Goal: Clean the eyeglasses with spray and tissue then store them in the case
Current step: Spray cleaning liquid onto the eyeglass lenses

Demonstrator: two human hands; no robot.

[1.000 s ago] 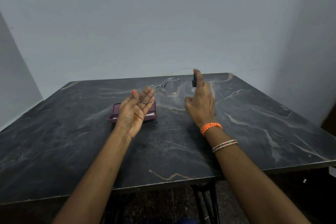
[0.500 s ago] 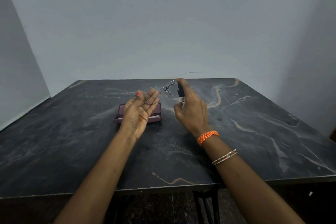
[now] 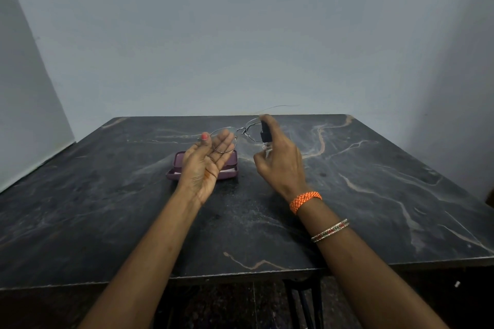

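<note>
- Right hand (image 3: pixel 280 159) gripped the small spray bottle (image 3: pixel 265 139), forefinger on its dark cap, nozzle just beside the right lens
- Left hand (image 3: pixel 207 164), palm up, pinched the thin-framed eyeglasses (image 3: pixel 236 136) at the left lens, holding them above the bench (image 3: pixel 374 195)
- Purple case (image 3: pixel 175 168) lay open on the bench behind the left hand
- Spraying step seemed in hand; next would be setting the bottle down and wiping, though no tissue showed
- No brand, label or writing could be read anywhere

Eyeglasses (image 3: pixel 242 133) thin metal wire; table (image 3: pixel 374 195) dark veined marble, dull sheen; case (image 3: pixel 178 161) matt purple.
</note>
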